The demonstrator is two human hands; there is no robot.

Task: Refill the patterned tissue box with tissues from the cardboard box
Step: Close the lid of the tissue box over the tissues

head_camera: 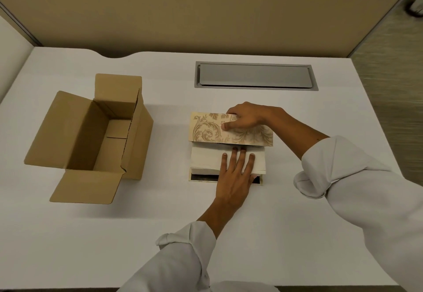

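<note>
While right hand [246,117] grips the lid [231,131], left hand [235,177] presses tissues [206,160]

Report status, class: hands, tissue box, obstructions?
Left hand flat on tissue stack. Right hand holding patterned lid open. Cardboard box empty. Nothing obstructing.

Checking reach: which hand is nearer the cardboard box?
Left. The left hand lies on the tissue stack, right of the cardboard box; the right hand is farther right.

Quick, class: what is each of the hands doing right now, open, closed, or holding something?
Left hand: open, pressed flat on the tissue stack.
Right hand: holding the patterned lid of the tissue box open.
</note>
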